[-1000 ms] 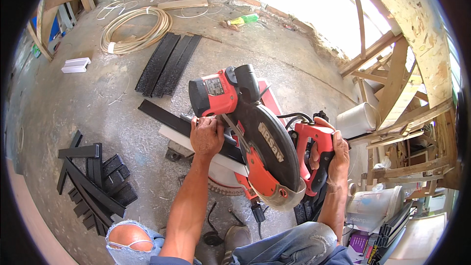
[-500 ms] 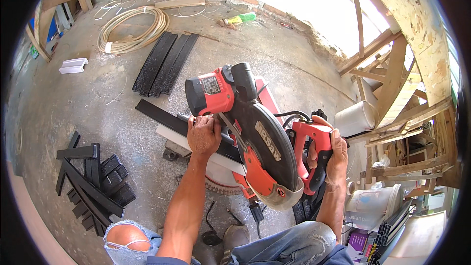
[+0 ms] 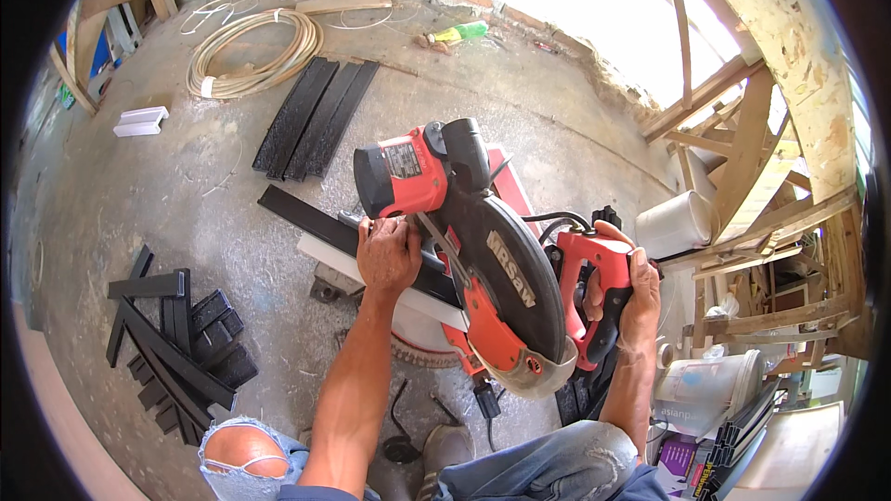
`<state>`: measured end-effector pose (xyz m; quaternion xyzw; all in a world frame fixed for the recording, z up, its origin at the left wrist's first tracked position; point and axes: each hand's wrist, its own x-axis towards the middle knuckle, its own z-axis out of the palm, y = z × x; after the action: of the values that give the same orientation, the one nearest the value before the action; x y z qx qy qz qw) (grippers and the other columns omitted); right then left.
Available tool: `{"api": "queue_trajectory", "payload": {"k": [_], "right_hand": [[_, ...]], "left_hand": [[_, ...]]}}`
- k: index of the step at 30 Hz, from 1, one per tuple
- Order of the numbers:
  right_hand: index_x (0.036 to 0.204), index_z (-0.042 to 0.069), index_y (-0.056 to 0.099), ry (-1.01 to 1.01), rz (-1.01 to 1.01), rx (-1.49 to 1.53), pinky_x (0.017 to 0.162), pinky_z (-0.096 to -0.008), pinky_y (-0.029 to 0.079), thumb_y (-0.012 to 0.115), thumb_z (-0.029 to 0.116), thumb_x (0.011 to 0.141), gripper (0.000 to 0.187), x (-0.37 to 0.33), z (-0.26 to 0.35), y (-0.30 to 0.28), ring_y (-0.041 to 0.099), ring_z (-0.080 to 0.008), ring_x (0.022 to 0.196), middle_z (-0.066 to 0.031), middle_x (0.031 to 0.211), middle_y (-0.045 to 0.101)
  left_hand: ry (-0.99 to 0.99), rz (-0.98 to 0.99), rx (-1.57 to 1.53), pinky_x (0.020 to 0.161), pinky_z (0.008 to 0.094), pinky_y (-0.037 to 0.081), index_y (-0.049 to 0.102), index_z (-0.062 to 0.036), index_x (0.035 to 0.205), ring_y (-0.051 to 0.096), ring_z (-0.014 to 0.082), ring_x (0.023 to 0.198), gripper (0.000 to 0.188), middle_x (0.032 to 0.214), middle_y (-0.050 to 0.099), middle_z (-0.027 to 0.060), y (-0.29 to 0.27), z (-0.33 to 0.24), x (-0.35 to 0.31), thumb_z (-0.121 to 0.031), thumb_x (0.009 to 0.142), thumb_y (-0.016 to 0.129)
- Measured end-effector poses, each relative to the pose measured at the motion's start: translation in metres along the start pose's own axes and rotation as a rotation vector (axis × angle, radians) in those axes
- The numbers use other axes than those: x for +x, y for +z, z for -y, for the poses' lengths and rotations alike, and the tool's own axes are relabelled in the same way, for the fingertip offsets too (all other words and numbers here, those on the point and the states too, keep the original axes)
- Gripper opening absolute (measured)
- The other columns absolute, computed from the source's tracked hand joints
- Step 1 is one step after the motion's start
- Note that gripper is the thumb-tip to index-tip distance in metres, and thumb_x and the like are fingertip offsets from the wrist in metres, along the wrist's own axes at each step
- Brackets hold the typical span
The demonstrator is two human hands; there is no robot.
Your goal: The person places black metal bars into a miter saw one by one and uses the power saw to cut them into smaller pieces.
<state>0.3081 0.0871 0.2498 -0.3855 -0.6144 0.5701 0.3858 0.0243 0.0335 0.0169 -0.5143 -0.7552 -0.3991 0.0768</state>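
Observation:
A red and black miter saw (image 3: 509,264) stands on the floor in front of me. My right hand (image 3: 639,301) is wrapped round its red and black D-shaped handle (image 3: 608,327). My left hand (image 3: 388,255) is closed over a long black profile bar (image 3: 306,217), pressing it at the saw's base, left of the blade guard. A white strip (image 3: 332,258) runs along the near side of the bar. The bar's right end goes under the saw head, where the blade and the cutting spot are hidden.
Cut black pieces (image 3: 176,343) lie piled at the left. Longer black bars (image 3: 316,121) and a hose coil (image 3: 255,54) lie farther off. A white bucket (image 3: 705,390), another white container (image 3: 676,225) and a wooden frame (image 3: 742,130) stand at the right. A green bottle (image 3: 459,32) lies far back.
The whole view has shifted very slightly. Both hands, the saw and the black bar keep their places relative to one another.

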Motion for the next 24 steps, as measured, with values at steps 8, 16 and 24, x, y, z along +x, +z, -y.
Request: {"api": "queue_trajectory", "payload": {"k": [8,16,24], "right_hand": [[0.145,-0.009,0.053,0.002,0.004,0.011,0.044,-0.026,0.042,0.041,0.051,0.112,0.069,-0.0004,-0.0014,-0.0007,0.054,-0.0118,0.046,-0.006,0.062,0.06],[0.144,-0.009,0.053,-0.001,0.007,0.016,0.044,-0.0261,0.042,0.042,0.051,0.112,0.069,0.0014,-0.0002,-0.0007,0.053,-0.0119,0.046,-0.0062,0.062,0.06],[0.145,-0.01,0.051,0.006,-0.017,0.022,0.041,-0.0278,0.042,0.045,0.05,0.111,0.069,0.0017,-0.0014,0.0007,0.049,-0.0131,0.041,-0.0068,0.059,0.057]], "left_hand": [[-0.009,0.013,-0.01,0.101,0.0474,0.04,0.075,-0.0053,0.1,0.065,0.0322,0.097,0.026,0.09,0.068,0.0118,-0.0015,-0.003,0.0005,-0.024,0.1,0.057],[-0.056,0.057,-0.024,0.111,0.0525,0.04,0.073,-0.002,0.092,0.069,0.0335,0.102,0.026,0.1,0.074,0.0148,-0.0052,-0.0059,0.0022,-0.024,0.096,0.06],[-0.057,0.046,-0.022,0.111,0.0518,0.04,0.074,-0.0019,0.094,0.069,0.0344,0.102,0.026,0.101,0.074,0.0151,-0.0062,-0.0061,0.0022,-0.023,0.096,0.06]]}}
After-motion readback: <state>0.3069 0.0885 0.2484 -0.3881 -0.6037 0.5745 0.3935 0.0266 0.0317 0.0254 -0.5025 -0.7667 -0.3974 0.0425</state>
